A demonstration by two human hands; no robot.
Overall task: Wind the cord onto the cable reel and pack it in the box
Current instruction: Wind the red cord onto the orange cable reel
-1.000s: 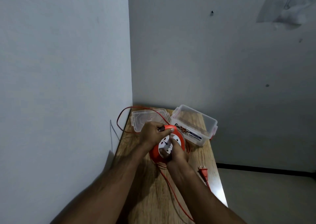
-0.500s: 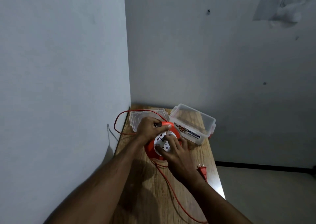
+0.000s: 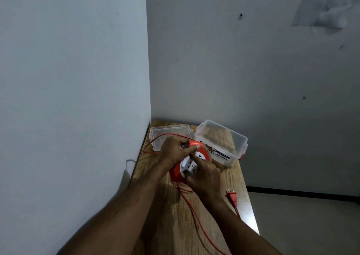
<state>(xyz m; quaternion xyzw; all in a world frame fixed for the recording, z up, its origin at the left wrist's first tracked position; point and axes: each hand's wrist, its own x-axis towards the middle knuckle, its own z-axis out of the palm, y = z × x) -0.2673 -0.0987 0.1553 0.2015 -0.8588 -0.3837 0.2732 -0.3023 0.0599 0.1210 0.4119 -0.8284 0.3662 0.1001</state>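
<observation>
Your left hand [image 3: 173,150] grips the orange cable reel [image 3: 176,173] at its far rim, mid-table [image 3: 214,225]. Your right hand [image 3: 206,176] fingers curl onto its white face. Loose cord [image 3: 196,217] trails near; plug [image 3: 232,196] lies right. Open clear box [image 3: 224,143] stands just beyond, lid [image 3: 155,137] to its left.

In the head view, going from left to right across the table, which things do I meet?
lid → reel → box → plug
</observation>
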